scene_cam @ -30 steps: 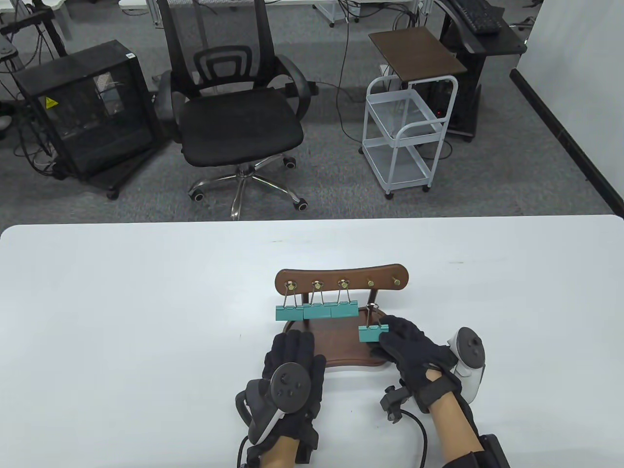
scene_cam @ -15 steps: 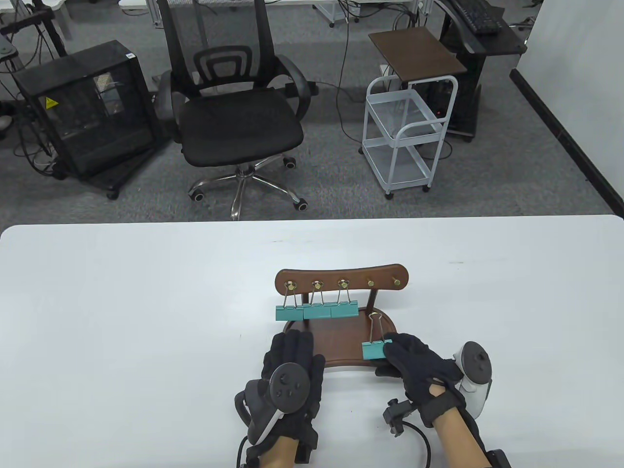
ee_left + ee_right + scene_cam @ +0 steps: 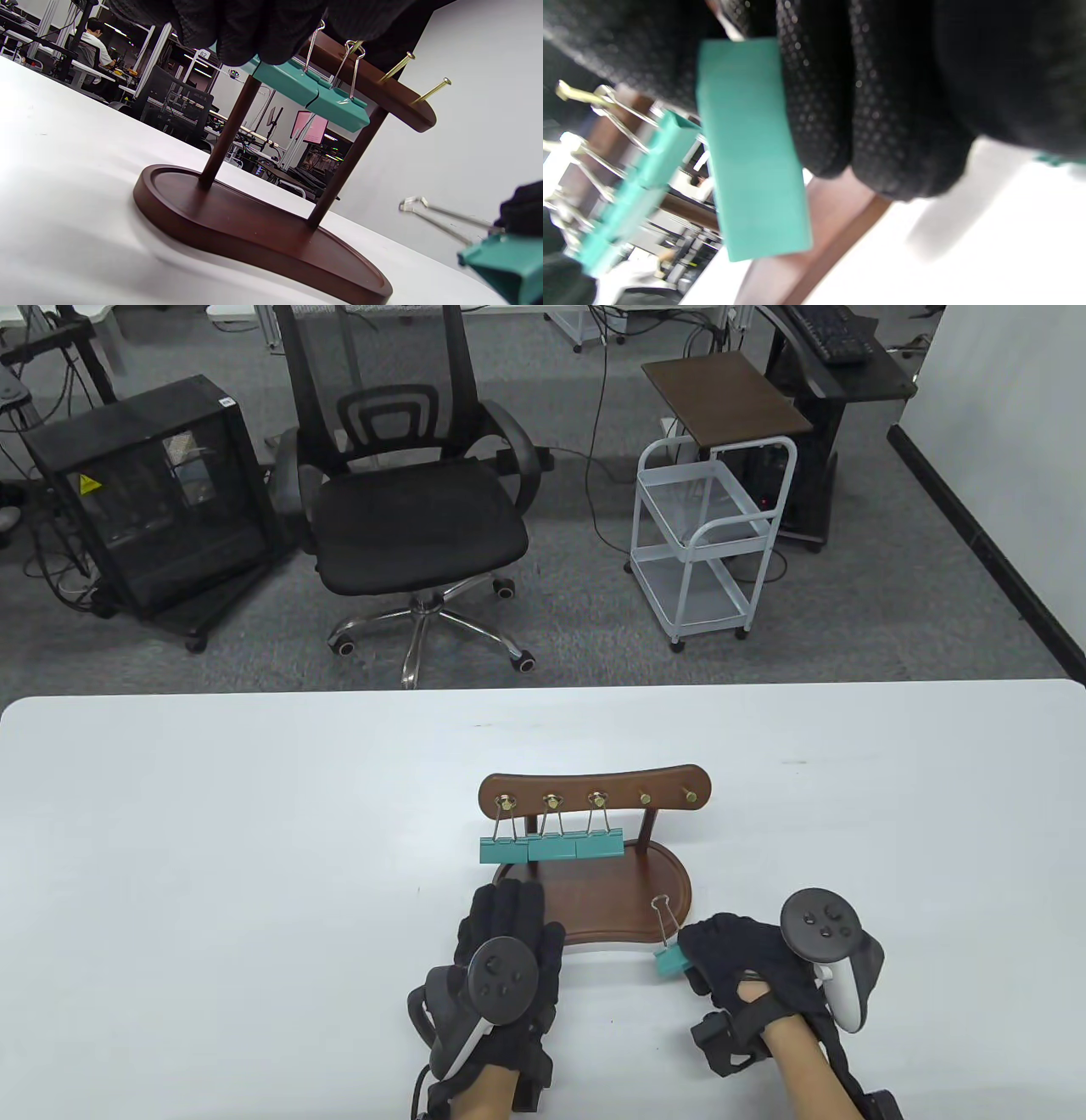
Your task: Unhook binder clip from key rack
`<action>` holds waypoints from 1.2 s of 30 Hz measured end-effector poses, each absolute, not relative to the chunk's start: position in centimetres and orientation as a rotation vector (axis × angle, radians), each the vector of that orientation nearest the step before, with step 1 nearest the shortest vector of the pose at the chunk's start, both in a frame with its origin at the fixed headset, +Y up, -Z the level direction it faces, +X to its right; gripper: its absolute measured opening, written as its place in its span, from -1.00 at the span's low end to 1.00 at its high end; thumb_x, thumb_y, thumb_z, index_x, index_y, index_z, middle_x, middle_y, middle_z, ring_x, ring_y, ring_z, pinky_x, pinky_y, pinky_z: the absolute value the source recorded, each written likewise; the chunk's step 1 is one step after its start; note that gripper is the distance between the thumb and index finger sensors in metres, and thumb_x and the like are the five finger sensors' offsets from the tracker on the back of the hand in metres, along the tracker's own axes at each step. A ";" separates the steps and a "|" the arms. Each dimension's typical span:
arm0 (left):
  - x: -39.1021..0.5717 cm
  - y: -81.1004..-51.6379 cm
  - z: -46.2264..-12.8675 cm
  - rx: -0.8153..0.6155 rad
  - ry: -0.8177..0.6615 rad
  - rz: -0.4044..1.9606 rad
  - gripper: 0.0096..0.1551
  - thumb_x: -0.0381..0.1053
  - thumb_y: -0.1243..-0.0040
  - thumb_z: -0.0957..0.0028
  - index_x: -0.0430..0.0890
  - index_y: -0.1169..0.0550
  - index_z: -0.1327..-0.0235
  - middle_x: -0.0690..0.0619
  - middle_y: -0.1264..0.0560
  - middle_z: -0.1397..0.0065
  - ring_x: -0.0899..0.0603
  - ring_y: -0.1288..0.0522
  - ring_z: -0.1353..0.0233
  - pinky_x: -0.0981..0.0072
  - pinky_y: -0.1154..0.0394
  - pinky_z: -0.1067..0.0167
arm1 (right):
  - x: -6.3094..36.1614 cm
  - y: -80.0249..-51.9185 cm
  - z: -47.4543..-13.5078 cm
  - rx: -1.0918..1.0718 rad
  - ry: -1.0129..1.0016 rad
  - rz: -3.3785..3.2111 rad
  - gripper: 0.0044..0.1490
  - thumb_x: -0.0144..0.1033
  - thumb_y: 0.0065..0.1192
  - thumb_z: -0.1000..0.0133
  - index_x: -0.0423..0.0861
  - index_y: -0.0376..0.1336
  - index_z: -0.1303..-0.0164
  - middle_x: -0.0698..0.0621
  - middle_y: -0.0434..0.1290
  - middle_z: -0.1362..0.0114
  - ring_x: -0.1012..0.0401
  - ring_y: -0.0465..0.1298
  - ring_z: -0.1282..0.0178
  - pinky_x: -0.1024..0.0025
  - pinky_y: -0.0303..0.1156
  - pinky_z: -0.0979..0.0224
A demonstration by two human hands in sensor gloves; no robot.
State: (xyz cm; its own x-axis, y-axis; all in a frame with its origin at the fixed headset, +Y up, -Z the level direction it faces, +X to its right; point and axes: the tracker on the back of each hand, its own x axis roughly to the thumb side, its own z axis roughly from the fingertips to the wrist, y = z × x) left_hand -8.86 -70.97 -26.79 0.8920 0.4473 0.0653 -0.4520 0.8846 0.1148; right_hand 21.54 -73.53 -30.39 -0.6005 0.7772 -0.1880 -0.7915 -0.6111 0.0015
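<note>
The brown wooden key rack (image 3: 594, 791) stands on its oval base (image 3: 611, 899) in the middle of the white table. Three teal binder clips (image 3: 551, 847) hang from its left brass hooks; the two right hooks are bare. My right hand (image 3: 738, 963) grips a fourth teal binder clip (image 3: 670, 959) just off the base's front right edge, its wire handles pointing up. The held clip also shows in the right wrist view (image 3: 751, 148) and the left wrist view (image 3: 505, 262). My left hand (image 3: 505, 933) rests palm down at the base's front left edge.
The white table (image 3: 212, 857) spreads wide to both sides of the rack. Beyond its far edge stand an office chair (image 3: 407, 500), a black computer case (image 3: 144, 492) and a white wire cart (image 3: 713, 526) on the grey floor.
My right hand has carried the binder clip from just below the rack's fourth hook down and toward me, past the base's front edge. My left hand has stayed still.
</note>
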 end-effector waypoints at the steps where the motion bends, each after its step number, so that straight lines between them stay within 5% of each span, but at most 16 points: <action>1: -8.9 -71.0 -26.8 0.129 -0.037 0.468 -0.30 0.27 0.07 -0.17 0.07 -0.36 -0.58 0.00 -0.26 -0.70 -0.22 -0.14 -0.68 -0.13 -0.18 -0.50 | 21.4 -73.6 -30.4 -0.227 0.126 2.258 -0.42 0.02 0.46 0.16 -0.23 0.47 0.24 -0.19 0.76 0.36 -0.04 0.76 0.49 0.22 0.71 0.51; 21: -8.8 -70.9 -26.8 0.128 -0.037 0.477 -0.30 0.27 0.07 -0.17 0.07 -0.36 -0.58 0.00 -0.26 -0.70 -0.22 -0.13 -0.69 -0.13 -0.18 -0.50 | 18.2 -74.8 -30.5 -0.276 0.309 2.626 -0.44 -0.03 0.44 0.15 -0.26 0.49 0.25 -0.20 0.78 0.39 -0.04 0.77 0.56 0.23 0.72 0.58; 36: -8.9 -70.9 -26.8 0.127 -0.035 0.469 -0.30 0.27 0.07 -0.17 0.07 -0.36 -0.58 0.01 -0.27 -0.70 -0.22 -0.13 -0.69 -0.13 -0.17 -0.50 | 16.4 -73.8 -30.4 -0.152 0.190 3.031 -0.42 0.07 0.48 0.18 -0.20 0.52 0.29 -0.08 0.77 0.48 -0.05 0.76 0.63 0.23 0.70 0.56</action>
